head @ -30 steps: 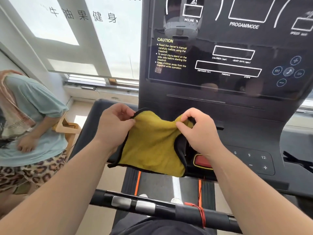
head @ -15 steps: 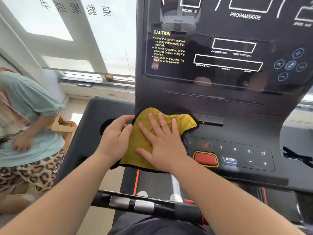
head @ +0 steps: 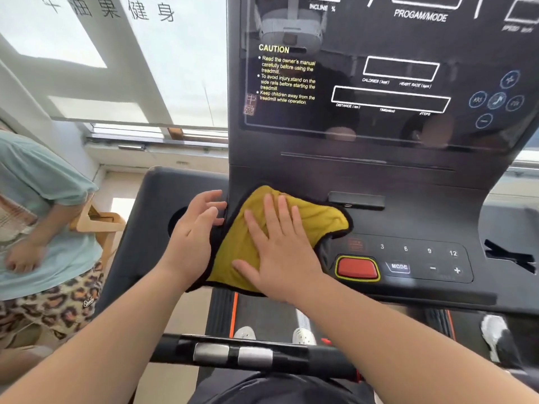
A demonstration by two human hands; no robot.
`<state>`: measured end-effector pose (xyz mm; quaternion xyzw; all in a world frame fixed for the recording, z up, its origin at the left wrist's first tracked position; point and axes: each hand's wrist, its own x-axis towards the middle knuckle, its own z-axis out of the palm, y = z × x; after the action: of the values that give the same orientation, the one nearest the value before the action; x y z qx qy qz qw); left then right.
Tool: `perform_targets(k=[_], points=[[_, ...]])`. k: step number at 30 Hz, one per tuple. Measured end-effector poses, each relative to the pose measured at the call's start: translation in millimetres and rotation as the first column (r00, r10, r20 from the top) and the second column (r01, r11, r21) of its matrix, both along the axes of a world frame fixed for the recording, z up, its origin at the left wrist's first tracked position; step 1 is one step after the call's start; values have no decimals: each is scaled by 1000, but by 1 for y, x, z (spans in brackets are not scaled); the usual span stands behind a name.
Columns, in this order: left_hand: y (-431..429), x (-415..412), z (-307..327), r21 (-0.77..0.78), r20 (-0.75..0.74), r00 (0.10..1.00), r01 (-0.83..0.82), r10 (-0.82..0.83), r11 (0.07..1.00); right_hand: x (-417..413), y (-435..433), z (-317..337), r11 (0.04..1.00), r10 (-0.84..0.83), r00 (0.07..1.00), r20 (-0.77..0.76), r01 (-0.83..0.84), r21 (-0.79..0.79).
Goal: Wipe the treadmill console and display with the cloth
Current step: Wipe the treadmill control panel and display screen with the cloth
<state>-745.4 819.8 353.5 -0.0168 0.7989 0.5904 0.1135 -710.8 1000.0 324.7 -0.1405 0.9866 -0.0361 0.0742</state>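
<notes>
The yellow cloth [head: 318,225], edged in black, looks soft, light and limp. It is creased and rumpled rather than flat, so it would probably bunch or slide under a loose touch and is better driven with a flat palm than pinched. It lies on the left part of the treadmill console [head: 414,225], at the foot of the upright display [head: 388,83]. Its near edge reaches the console's front lip and its right corner stops just short of the number keys [head: 417,249] and the red button [head: 357,268]. The right hand [head: 280,255] lies on top of it, palm down, fingers straight and spread towards the display, pressing the cloth onto the panel and gripping nothing. Most of the yellow that shows is beyond and to the right of those fingers. The left hand [head: 192,237] is just beside the cloth's left black edge with its fingers loosely extended and apart. It holds nothing, and whether its palm touches the trim is hard to tell. The glossy display above will likely show smears, so firm, even pressure seems wise. The keys are worth crossing lightly, since a hard push could trigger them.
</notes>
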Motion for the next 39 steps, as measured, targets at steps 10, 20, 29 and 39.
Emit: perform_targets(k=[10, 20, 29, 39], points=[[27, 2, -13, -732, -433, 806, -52, -404, 679, 32, 61, -3, 1000, 12, 1000, -18, -11, 14], [53, 26, -25, -850, -368, 779, -61, -507, 523, 68, 148, 5, 941, -326, 945, 25, 321, 110], [85, 33, -16, -824, -398, 798, -95, -453, 558, 44, 93, -4, 994, 109, 994, -11, -109, 6], [150, 44, -26, -839, -376, 802, -82, -464, 538, 86, 254, 8, 974, -214, 975, 49, 210, 83]])
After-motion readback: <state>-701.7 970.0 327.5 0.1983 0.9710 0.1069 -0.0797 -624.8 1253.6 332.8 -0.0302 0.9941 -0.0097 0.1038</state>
